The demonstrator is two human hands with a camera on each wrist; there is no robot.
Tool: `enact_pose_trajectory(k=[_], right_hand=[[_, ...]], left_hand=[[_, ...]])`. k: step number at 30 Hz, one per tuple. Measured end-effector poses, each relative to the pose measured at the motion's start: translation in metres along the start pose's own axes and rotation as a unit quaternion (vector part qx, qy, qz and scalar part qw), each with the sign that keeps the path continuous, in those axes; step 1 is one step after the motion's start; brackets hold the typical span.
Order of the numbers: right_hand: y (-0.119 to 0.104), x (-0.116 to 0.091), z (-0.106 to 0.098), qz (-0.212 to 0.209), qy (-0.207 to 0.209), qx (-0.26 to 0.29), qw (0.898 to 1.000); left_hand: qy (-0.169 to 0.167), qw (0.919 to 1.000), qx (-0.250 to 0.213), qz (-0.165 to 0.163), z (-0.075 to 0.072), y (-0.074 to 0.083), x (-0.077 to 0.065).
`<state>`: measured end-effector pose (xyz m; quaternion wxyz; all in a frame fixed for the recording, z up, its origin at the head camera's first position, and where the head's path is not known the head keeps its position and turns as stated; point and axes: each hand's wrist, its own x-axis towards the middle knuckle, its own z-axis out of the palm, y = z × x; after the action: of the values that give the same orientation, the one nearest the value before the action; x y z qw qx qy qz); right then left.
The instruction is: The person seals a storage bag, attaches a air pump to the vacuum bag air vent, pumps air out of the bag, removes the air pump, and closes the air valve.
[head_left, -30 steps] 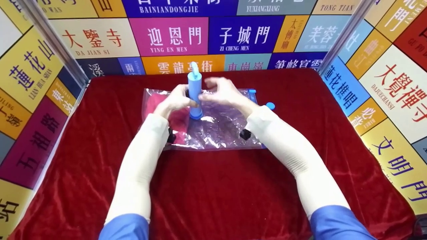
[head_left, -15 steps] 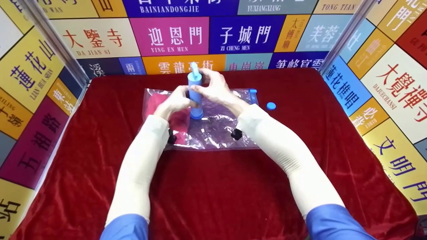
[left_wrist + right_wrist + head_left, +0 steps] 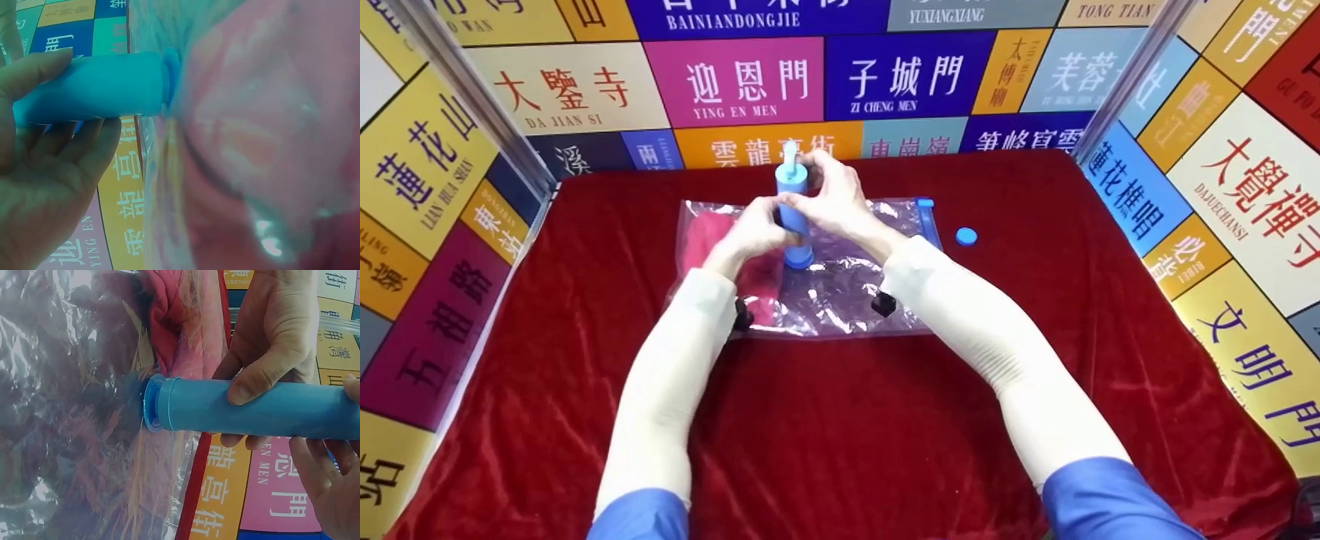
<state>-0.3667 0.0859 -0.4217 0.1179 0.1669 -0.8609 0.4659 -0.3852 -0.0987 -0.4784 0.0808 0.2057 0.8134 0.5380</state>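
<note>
A blue hand pump (image 3: pixel 797 253) stands upright on a clear plastic storage bag (image 3: pixel 847 300), its flanged base at the bag's blue valve. My left hand (image 3: pixel 754 231) grips the lower barrel, thumb on one side and fingers behind, as the left wrist view shows. Higher up, my right hand (image 3: pixel 836 201) holds the barrel just under the pale blue handle (image 3: pixel 790 159). Folded pink cloth (image 3: pixel 264 140) lies inside the left part of the bag. In the right wrist view both hands are round the pump barrel (image 3: pixel 197 405).
On the red velvet cloth (image 3: pixel 840 435) to the right of the bag lies a round blue cap (image 3: pixel 966 236). A blue slider (image 3: pixel 925 203) sits at the bag's right edge. Printed panels (image 3: pixel 735 82) wall in the back and both sides.
My right hand, apart from the pump with fingers spread a second ago, has moved up and left and now grips the upper barrel. The left hand keeps its hold on the pump.
</note>
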Motion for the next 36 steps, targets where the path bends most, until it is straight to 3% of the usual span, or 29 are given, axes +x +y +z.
enact_pose_trajectory(k=[13, 19, 25, 29, 36], right_hand=[[-0.006, 0.000, 0.007, 0.049, 0.042, -0.083, 0.994], [-0.011, 0.003, 0.009, 0.068, 0.047, -0.102, 0.991], [-0.014, 0.002, 0.011, 0.080, 0.066, -0.103, 0.989], [-0.013, 0.000, 0.011, 0.079, 0.079, -0.092, 0.989], [-0.005, -0.003, 0.010, 0.075, 0.086, -0.064, 0.991]], left_hand=[[0.114, 0.9918, 0.056, 0.011, 0.008, 0.002, -0.006], [0.199, 0.9774, 0.072, -0.001, 0.015, 0.006, -0.008], [0.264, 0.9578, 0.114, 0.005, 0.023, 0.006, -0.011], [0.284, 0.9498, 0.130, 0.010, 0.027, 0.006, -0.012], [0.291, 0.9455, 0.145, 0.020, 0.032, 0.008, -0.014]])
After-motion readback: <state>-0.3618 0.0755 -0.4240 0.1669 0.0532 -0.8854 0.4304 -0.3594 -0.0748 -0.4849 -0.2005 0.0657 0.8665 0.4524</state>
